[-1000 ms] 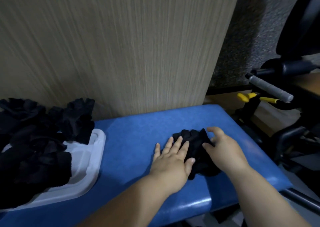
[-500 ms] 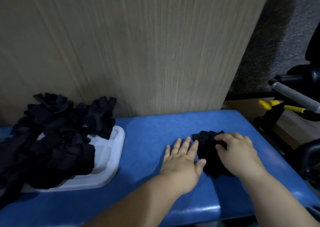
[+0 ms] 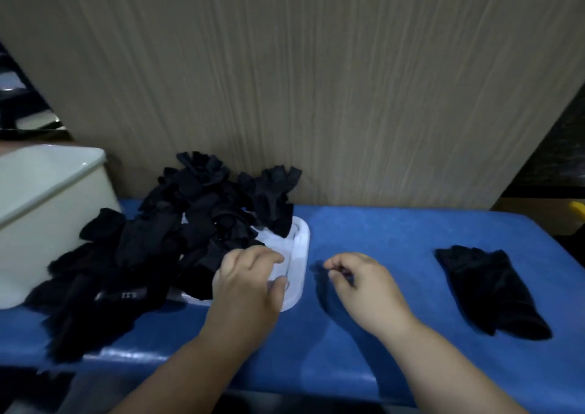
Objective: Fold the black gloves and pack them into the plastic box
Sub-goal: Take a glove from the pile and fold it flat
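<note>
A person's left hand [image 3: 247, 287] hovers over the near corner of a white plastic tray [image 3: 302, 249], its fingers loosely bent and gripping nothing; whether they touch the tray cannot be told. The right hand [image 3: 364, 290] hangs just above the blue table [image 3: 395, 239], beside the tray's right edge, with its fingers loosely curled toward the thumb and nothing between them.

A heap of unfolded black gloves [image 3: 177, 233] covers most of the tray and spills off its left side onto the table, reaching the wall of a pale plastic box [image 3: 41, 211] at the far left. One folded black glove [image 3: 487, 293] lies flat on the table well to the right of both hands, apart from the heap. A wood-grain panel [image 3: 316, 81] stands upright behind the table.
</note>
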Tool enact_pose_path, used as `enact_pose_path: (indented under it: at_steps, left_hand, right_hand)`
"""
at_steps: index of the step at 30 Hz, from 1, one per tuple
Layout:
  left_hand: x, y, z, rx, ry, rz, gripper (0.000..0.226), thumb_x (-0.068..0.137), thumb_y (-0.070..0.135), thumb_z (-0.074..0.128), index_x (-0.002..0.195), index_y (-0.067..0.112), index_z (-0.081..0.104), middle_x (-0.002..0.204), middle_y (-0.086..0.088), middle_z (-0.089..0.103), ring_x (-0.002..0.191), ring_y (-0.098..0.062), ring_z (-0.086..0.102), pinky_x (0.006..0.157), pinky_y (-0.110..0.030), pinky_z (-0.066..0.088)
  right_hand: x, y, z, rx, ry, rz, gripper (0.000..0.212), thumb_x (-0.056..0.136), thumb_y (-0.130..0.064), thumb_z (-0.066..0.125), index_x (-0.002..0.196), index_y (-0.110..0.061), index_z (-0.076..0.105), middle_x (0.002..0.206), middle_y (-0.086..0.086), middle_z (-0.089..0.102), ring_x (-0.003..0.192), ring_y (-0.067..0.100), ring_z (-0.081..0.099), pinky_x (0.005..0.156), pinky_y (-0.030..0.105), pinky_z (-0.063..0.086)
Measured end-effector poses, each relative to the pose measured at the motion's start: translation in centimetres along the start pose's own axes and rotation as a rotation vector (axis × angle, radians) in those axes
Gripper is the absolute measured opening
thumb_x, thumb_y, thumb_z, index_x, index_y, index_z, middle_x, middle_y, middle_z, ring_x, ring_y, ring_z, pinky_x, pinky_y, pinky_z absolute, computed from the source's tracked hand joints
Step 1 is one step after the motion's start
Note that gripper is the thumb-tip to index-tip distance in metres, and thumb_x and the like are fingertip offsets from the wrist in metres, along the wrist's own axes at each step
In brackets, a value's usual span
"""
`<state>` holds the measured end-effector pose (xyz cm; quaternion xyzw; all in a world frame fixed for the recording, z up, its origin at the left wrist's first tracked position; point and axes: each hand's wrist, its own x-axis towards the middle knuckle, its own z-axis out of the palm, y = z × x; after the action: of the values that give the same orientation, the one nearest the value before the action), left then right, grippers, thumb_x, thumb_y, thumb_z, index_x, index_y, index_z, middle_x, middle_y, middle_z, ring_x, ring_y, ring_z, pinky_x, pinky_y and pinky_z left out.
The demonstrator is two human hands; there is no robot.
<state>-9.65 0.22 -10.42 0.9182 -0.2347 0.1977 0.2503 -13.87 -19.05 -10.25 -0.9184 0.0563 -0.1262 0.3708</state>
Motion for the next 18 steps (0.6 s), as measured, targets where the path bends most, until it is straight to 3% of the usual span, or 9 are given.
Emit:
enact_pose_path:
  at_steps: [4,8,12,18]
  left_hand:
    - [-0.4,-1.8,-1.5,0.005,0.064,-0.094,0.028,0.080,0.021,0.067,0.107,0.016,0.062,0.112,-0.001,0.060,0.101,-0.025,0.048,0.083,-0.034,0.039]
    - [-0.5,-2.8,-1.4,0.013,-0.020,-0.158,0.047,0.074,0.025,0.080,0.112,0.007,0.060,0.103,-0.006,0.063,0.096,-0.030,0.054,0.082,-0.040,0.047]
    - [-0.4,-3.1,-0.9,0.045,-0.058,-0.108,0.048,0.071,0.037,0.082,0.105,0.008,0.064,0.089,-0.003,0.064,0.086,-0.028,0.057,0.070,-0.040,0.050]
    - [0.5,-2.1,-0.3,-0.114,-0.125,-0.138,0.032,0.081,0.041,0.068,0.104,0.022,0.059,0.097,0.011,0.059,0.095,-0.014,0.048,0.083,-0.029,0.043]
  right_hand:
    - [0.4,-2.6,2.5,0.107,-0.077,-0.029,0.021,0.094,-0.019,0.055,0.101,-0.036,0.064,0.093,-0.027,0.053,0.092,-0.006,0.053,0.078,0.004,0.038]
    - [0.9,-3.9,4.0,0.108,-0.140,-0.046,0.031,0.096,-0.021,0.052,0.123,-0.034,0.059,0.101,-0.026,0.047,0.104,-0.003,0.047,0.088,0.009,0.035]
    - [0.8,-3.7,4.6,0.085,-0.212,-0.046,0.035,0.095,-0.021,0.052,0.126,-0.036,0.056,0.106,-0.018,0.049,0.112,0.001,0.047,0.097,0.015,0.036]
    - [0.6,-2.9,4.0,0.164,-0.226,-0.029,0.033,0.095,-0.017,0.052,0.121,-0.037,0.059,0.107,-0.014,0.053,0.110,-0.007,0.047,0.092,0.005,0.036]
